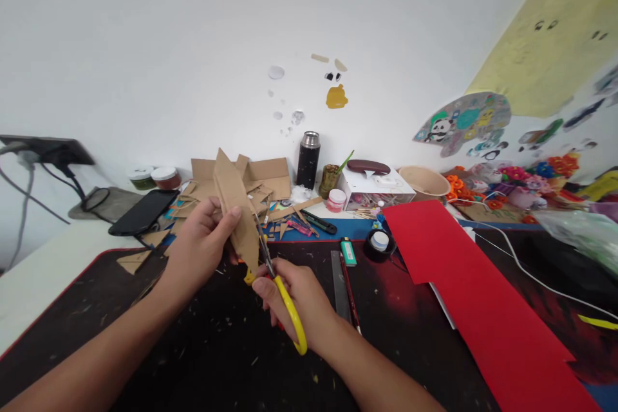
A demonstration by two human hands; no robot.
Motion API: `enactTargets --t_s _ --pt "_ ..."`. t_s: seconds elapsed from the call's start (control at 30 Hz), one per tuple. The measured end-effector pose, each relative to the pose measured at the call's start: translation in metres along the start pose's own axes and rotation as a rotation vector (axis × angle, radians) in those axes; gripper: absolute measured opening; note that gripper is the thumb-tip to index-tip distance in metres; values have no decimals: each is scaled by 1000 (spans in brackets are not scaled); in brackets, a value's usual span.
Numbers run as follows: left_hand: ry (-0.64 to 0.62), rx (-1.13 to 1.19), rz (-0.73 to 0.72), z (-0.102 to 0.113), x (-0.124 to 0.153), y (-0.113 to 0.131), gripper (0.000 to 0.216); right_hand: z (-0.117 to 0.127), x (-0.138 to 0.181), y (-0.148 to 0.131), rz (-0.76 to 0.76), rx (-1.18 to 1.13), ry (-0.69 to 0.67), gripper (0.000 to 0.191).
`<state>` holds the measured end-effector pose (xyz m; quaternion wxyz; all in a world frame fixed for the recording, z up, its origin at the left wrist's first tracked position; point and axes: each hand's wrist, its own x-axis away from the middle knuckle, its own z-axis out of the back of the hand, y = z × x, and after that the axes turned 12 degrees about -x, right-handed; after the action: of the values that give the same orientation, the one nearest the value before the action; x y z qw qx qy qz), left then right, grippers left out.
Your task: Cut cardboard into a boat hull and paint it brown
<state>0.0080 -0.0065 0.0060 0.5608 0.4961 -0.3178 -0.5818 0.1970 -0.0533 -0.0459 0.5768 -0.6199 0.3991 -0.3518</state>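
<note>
My left hand (205,241) grips a long, pointed piece of cardboard (235,203), thumb on its face and fingers behind it. In my right hand (302,296) is a pair of scissors (292,312) with yellow handles. The metal blades point up and lie along the cardboard's right edge; whether they are closed on it I cannot tell. Part of the lower handle is hidden by my fingers. Both hands are held above a dark desk mat (217,354) strewn with small scraps.
Cardboard scraps (275,177) are piled behind my hands, near a black thermos (308,161). Right of my hands lie a ruler (339,283), a pencil (350,293), a green lighter (347,251) and a large red sheet (463,277). A phone (147,212) rests at left.
</note>
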Motion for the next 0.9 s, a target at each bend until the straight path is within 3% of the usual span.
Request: enactTargets --t_s 0.9 --pt "29 13 52 -4 0 -6 35 2 -1 7 4 134 54 38"
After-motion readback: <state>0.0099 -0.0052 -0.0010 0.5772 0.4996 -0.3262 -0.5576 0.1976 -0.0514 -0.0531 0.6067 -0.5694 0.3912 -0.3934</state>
